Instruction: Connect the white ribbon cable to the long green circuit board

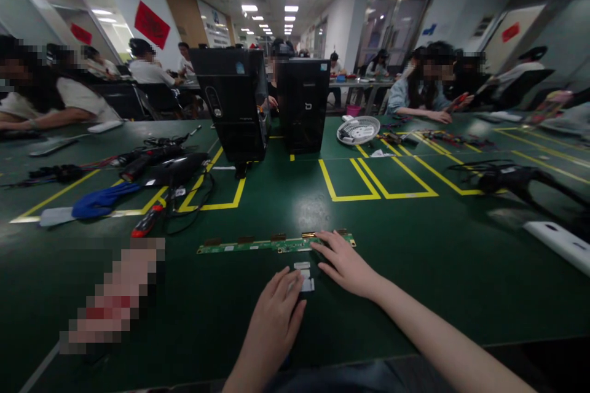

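Note:
A long, narrow green circuit board (249,247) with brown connector strips along its far edge lies flat on the green table (391,258). My right hand (343,261) reaches over the board's right part, fingers stretched out and fingertips on or just above it. Nearer to me lies a small pale ribbon-like piece (305,280) with a lighter end, apart from the board. My left hand (276,307) rests with extended fingers against the left side of this piece; it does not appear gripped. Some of the piece is hidden under the fingertips.
At left are a red-handled tool (148,221), a blue glove (104,199) and black cables (152,156). Two black computer towers (235,104) stand ahead. A white basket (358,129) is beyond; a black cabled object (511,179) and white power strip (560,245) sit right. People sit around.

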### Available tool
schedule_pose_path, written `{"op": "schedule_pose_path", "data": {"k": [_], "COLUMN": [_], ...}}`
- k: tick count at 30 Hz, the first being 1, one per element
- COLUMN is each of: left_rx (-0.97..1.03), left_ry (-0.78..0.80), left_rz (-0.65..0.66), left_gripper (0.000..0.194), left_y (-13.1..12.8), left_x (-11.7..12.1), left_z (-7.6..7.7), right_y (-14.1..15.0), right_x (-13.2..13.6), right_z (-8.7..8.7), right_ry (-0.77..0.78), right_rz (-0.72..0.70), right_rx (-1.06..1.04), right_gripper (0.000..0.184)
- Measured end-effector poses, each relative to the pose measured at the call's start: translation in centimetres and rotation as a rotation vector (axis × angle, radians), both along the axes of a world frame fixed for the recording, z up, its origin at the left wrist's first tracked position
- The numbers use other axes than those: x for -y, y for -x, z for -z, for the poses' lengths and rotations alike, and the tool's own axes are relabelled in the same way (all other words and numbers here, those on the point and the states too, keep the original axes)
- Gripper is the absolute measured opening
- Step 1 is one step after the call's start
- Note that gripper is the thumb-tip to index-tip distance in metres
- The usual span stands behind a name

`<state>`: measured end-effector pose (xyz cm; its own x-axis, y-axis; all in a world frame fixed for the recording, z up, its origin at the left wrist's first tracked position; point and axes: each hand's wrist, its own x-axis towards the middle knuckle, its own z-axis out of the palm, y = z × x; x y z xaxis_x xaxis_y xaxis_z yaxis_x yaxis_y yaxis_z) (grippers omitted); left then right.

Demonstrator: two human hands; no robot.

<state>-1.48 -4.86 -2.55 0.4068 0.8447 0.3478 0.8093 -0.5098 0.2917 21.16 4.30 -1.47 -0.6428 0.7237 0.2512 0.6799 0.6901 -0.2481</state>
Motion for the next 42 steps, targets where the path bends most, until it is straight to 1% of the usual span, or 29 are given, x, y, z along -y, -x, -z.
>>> {"op": "schedule_pose_path", "data": {"k": [3,5,9,14,21,29,37,42], "left_rx": [-0.069,-0.09,-0.095,-0.089,-0.091,-0.141,-0.124,-0.114], "left_ry": [-0.021,-0.004,0.05,0.052,0.073,0.081,0.08,0.08], "left_rz": [0.0,-0.011,-0.03,0.005,0.017,0.025,0.049,0.054], "left_gripper": [0.038,0.038,0.041,0.044,0.046,0.05,0.047,0.047], "left_y": [-1.0,-1.3,-1.5,-1.8,-2.0,-2.0,-1.8,-1.7], "left_x": [-0.6,-0.7,-0.8,-1.2,-1.7,-2.0,-2.1,-2.2], "left_z": [0.3,0.4,0.2,-0.3,-0.2,-0.3,-0.1,-0.1], "right_y": [0.0,0.0,0.0,0.1,0.1,-0.3,-0.6,-0.5], "right_x": [-0.2,-0.3,-0.4,-0.3,-0.4,-0.2,-0.1,-0.1], "right_z": [0.2,0.4,0.7,0.6,0.8,0.9,1.1,1.0], "right_ry": [0.013,0.022,0.032,0.044,0.037,0.049,0.061,0.055], "right_rz": [0.021,0.03,0.033,0.067,0.081,0.049,0.022,0.027], "right_rx": [0.016,0.023,0.026,0.016,0.028,0.056,0.073,0.066], "right_gripper": [0.045,0.047,0.048,0.046,0.044,0.048,0.052,0.051]}}
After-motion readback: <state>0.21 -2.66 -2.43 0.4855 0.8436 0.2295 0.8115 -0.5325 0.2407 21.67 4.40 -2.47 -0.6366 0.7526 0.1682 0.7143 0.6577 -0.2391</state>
